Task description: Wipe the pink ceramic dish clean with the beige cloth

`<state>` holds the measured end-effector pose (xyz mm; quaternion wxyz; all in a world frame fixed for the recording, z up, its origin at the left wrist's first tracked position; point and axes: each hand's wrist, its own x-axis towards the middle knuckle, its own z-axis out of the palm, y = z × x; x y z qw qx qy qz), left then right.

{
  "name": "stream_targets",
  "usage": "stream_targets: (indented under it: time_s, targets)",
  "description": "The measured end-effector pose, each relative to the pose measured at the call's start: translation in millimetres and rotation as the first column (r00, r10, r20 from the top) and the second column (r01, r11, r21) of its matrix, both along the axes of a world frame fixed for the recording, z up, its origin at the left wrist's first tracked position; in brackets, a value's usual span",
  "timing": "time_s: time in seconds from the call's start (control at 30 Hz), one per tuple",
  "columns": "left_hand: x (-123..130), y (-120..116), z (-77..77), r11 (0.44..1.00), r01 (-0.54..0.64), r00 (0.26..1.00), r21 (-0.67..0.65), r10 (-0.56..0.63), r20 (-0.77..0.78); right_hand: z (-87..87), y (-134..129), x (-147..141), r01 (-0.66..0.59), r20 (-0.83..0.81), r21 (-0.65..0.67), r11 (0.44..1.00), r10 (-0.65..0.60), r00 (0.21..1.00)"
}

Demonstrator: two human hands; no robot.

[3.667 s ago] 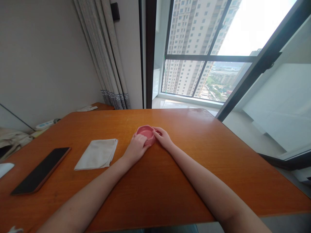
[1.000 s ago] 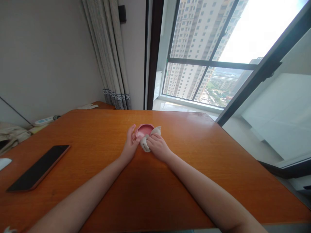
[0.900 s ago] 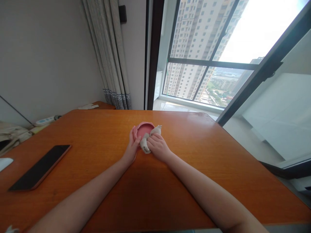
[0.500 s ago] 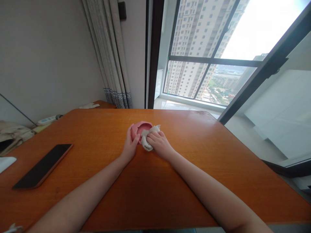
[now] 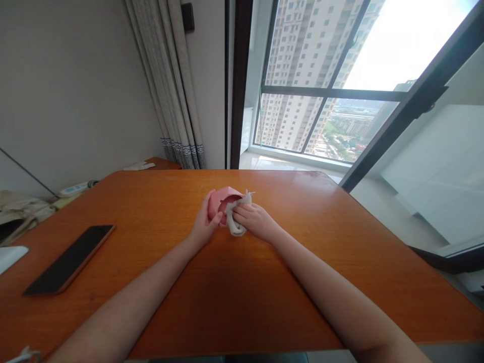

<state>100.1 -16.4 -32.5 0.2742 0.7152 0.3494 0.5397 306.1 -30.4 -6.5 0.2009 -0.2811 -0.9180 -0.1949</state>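
the pink bowl (image 5: pixel 216 202), pinched by the left hand (image 5: pixel 204 222), seems stiff and light; the right hand (image 5: pixel 257 221) pinches soft cloth (image 5: pixel 236 227), so the outer wall is best hold.

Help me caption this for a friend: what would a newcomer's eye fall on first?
Probably the bright window at upper right, with a tall building outside. Next comes the pink dish near the middle of the wooden table, tilted in the left hand, while the right hand holds a pale cloth at its opening.
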Motion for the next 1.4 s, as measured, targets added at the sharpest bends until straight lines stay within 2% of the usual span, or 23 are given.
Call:
stream_targets:
  time_s: [0.13, 0.23, 0.37, 0.5, 0.73, 0.93, 1.17, 1.3, 1.4]
  targets:
    - [0.9, 3.5, -3.4, 0.989, 0.000, 0.994, -0.149, 0.016, 0.104, -3.5, -4.3, -6.6, 0.008, -0.015, -0.041, 0.999, -0.009, 1.000]
    - [7.6, 0.9, -5.3, 0.975, 0.026, 0.984, -0.223, 0.014, 0.179, -7.0, -8.0, -13.5, 0.061, -0.052, -0.054, 0.997, -0.064, 0.997]
    - [14.8, -4.5, -5.3, 0.973, 0.010, 0.983, -0.230, 0.033, 0.180, -9.5, -10.3, -18.2, 0.079, -0.079, -0.082, 0.993, -0.086, 0.993]
    - [13.5, -2.1, -5.5, 0.979, -0.017, 0.984, -0.201, 0.052, 0.172, -5.0, -11.7, -16.8, 0.064, -0.063, -0.115, 0.991, -0.072, 0.995]
    - [7.3, 3.4, -0.1, 0.988, 0.019, 0.979, -0.155, 0.013, 0.202, 7.1, -15.7, -14.6, 0.033, 0.019, -0.014, 0.999, -0.033, 0.999]
    - [6.2, 5.3, -8.8, 0.989, -0.001, 0.985, -0.150, 0.026, 0.170, 11.3, -19.6, -20.0, 0.082, 0.056, -0.071, 0.994, -0.078, 0.995]
    - [3.1, 15.4, -17.8, 0.964, -0.025, 0.973, -0.266, 0.085, 0.216, 14.4, -18.5, -18.9, 0.083, 0.023, -0.124, 0.989, -0.080, 0.996]
    - [5.2, 10.7, -14.4, 0.954, 0.009, 0.971, -0.300, 0.063, 0.231, 8.1, -17.1, -20.8, 0.140, 0.004, -0.101, 0.985, -0.140, 0.990]
    - [13.0, 3.0, -12.4, 0.965, 0.024, 0.967, -0.262, 0.044, 0.252, 5.2, -22.0, -27.8, 0.232, -0.028, -0.092, 0.968, -0.235, 0.972]
